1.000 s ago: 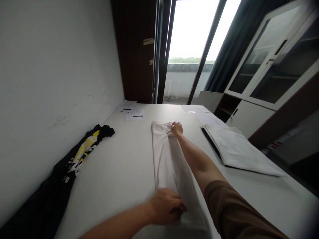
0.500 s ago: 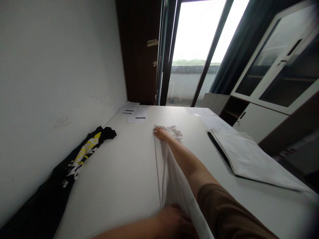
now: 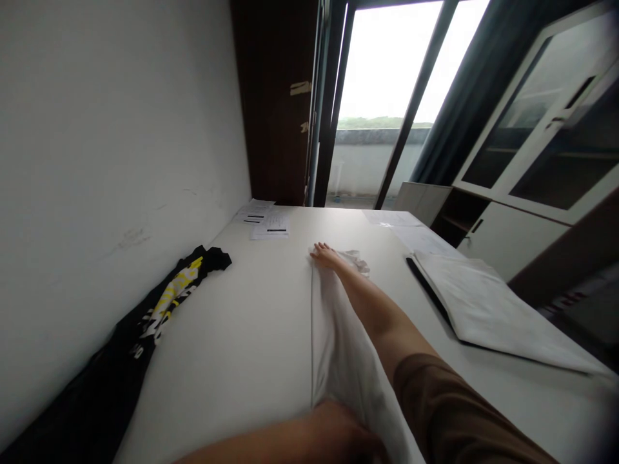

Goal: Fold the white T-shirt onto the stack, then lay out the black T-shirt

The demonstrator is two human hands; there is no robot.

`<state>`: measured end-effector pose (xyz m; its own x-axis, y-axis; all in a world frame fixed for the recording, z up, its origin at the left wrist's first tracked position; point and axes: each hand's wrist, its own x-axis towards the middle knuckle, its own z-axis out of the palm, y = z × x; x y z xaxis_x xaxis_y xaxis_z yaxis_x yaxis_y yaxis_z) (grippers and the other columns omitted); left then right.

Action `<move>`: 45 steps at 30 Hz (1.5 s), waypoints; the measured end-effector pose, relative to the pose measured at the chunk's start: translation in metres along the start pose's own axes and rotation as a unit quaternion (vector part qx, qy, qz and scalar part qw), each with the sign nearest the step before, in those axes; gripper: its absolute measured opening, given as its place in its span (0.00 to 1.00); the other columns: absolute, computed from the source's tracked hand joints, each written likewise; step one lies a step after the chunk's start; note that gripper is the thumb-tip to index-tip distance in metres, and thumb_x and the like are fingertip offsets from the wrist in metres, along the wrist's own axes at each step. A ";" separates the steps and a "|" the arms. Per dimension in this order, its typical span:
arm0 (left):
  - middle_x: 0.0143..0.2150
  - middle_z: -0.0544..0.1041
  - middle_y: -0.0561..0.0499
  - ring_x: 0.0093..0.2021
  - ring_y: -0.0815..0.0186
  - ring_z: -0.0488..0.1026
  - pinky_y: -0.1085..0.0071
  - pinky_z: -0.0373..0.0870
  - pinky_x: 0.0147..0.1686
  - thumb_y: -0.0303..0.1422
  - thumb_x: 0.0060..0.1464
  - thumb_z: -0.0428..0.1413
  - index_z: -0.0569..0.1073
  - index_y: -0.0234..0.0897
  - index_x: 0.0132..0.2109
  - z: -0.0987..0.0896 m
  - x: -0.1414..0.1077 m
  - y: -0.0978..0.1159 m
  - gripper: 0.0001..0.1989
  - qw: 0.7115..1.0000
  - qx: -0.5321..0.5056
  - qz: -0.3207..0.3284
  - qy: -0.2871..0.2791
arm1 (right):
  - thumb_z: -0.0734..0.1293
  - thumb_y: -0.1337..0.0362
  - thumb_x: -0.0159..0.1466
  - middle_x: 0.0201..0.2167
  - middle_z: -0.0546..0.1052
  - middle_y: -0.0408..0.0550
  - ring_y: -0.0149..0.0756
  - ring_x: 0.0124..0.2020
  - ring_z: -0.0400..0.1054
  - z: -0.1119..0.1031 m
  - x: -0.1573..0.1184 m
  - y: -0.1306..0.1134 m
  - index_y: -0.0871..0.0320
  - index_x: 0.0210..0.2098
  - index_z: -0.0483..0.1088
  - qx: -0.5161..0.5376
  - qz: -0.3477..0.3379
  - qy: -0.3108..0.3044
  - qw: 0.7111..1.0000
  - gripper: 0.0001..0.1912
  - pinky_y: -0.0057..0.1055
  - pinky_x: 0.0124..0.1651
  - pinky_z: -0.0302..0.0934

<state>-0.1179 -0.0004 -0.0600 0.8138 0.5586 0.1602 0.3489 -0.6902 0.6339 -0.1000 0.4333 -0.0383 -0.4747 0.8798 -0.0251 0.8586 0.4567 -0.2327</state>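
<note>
A long white cloth (image 3: 338, 341) lies lengthwise on the white table (image 3: 232, 361), its far end crumpled. At that far end my right hand (image 3: 325, 256) presses flat on the cloth, fingers spread, with the arm in a brown sleeve stretched forward. My left hand (image 3: 343, 432) is low in the picture, on the near part of the cloth; it is dark and blurred, and its fingers cannot be made out.
Along the left wall lies a black garment (image 3: 106, 367) with a yellow and white print. Papers (image 3: 271, 225) lie at the far left edge, more sheets (image 3: 416, 237) at the far right. Folded white cloth (image 3: 488, 303) over something black rests on the right.
My right hand has shifted slightly right along with the far end of the cloth. My left hand has moved only a little. The whole view has shifted slightly.
</note>
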 end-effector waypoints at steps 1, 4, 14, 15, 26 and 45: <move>0.39 0.83 0.54 0.37 0.66 0.80 0.74 0.74 0.38 0.40 0.57 0.63 0.78 0.45 0.49 -0.005 0.000 0.005 0.13 1.000 -0.005 -0.001 0.014 | 0.57 0.49 0.73 0.75 0.49 0.53 0.50 0.75 0.39 -0.002 -0.007 0.004 0.55 0.73 0.52 0.000 -0.010 0.010 1.000 0.33 0.49 0.72 0.43; 0.43 0.81 0.52 0.44 0.63 0.77 0.69 0.72 0.48 0.36 0.59 0.60 0.77 0.43 0.49 -0.022 0.001 0.018 0.11 0.996 0.043 -0.041 0.069 | 0.57 0.52 0.74 0.73 0.55 0.50 0.48 0.74 0.43 -0.006 -0.040 0.021 0.53 0.69 0.62 0.001 -0.052 0.051 0.997 0.27 0.45 0.72 0.45; 0.68 0.65 0.48 0.69 0.54 0.57 0.54 0.50 0.70 0.40 0.61 0.59 0.69 0.45 0.61 -0.048 -0.004 0.018 0.22 0.973 0.131 -0.142 0.126 | 0.60 0.50 0.71 0.69 0.62 0.54 0.50 0.71 0.53 0.028 -0.220 0.100 0.52 0.65 0.68 0.029 -0.126 0.130 0.983 0.26 0.50 0.69 0.53; 0.69 0.64 0.48 0.70 0.54 0.56 0.52 0.49 0.71 0.40 0.62 0.58 0.68 0.45 0.61 -0.046 -0.003 0.017 0.21 0.973 0.134 -0.142 0.121 | 0.60 0.50 0.71 0.69 0.63 0.54 0.50 0.71 0.54 0.029 -0.231 0.104 0.52 0.65 0.67 0.028 -0.125 0.131 0.983 0.27 0.49 0.69 0.53; 0.69 0.64 0.49 0.71 0.58 0.56 0.54 0.50 0.71 0.21 0.57 0.50 0.71 0.45 0.58 -0.042 0.000 0.015 0.24 0.971 0.146 -0.146 0.123 | 0.61 0.53 0.70 0.64 0.68 0.53 0.49 0.66 0.58 0.011 -0.208 0.078 0.50 0.63 0.69 -0.013 -0.053 0.109 0.992 0.24 0.45 0.66 0.53; 0.63 0.70 0.50 0.68 0.60 0.58 0.56 0.51 0.71 0.18 0.51 0.51 0.72 0.41 0.48 -0.045 -0.002 0.015 0.20 0.976 0.109 -0.130 0.137 | 0.48 0.50 0.75 0.70 0.61 0.53 0.42 0.70 0.56 -0.008 -0.123 0.072 0.57 0.74 0.49 0.082 0.137 0.145 0.977 0.33 0.36 0.68 0.51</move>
<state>-0.1351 0.0086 -0.0163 0.5401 0.8091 0.2317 0.6413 -0.5739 0.5093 0.0220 0.3593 -0.0443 -0.1370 0.9771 0.1628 0.8923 0.1931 -0.4081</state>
